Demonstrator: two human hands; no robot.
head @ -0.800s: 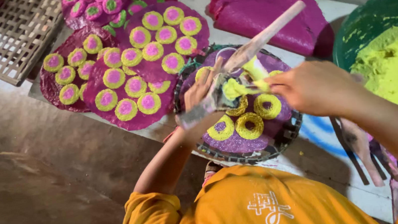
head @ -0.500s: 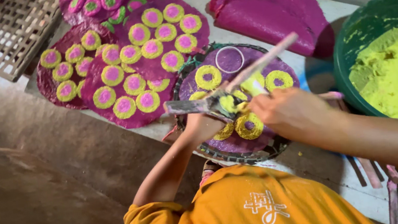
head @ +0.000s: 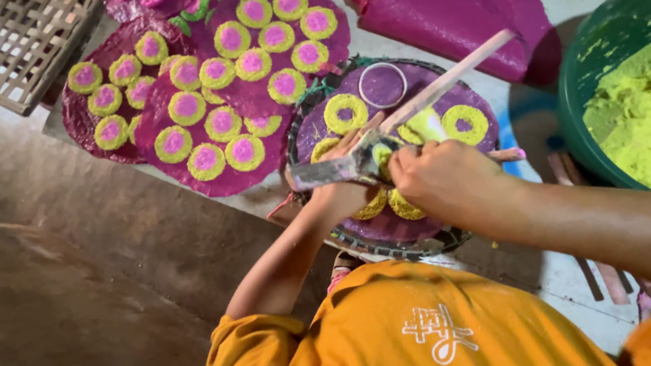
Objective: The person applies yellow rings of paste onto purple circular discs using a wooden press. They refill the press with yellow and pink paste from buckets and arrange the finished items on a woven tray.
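Two hands are working over the round purple tray (head: 431, 232) at the counter's near edge: left hand (head: 341, 191) is gripping a flat blade (head: 332, 172), right hand (head: 445, 181) is clasping a long stick (head: 454, 80), keeping yellow paste (head: 382, 154) above the rings (head: 346, 112). Farther along, finished purple sheets (head: 282, 97) are lying flat.

A single camera on the person's head looks steeply down, close over the orange shirt (head: 411, 338) and both forearms. It faces forward across the table (head: 568, 269), taking in the round tray (head: 398, 236) at centre, the green basin (head: 615, 48) at right and the floor (head: 51, 308) at left.
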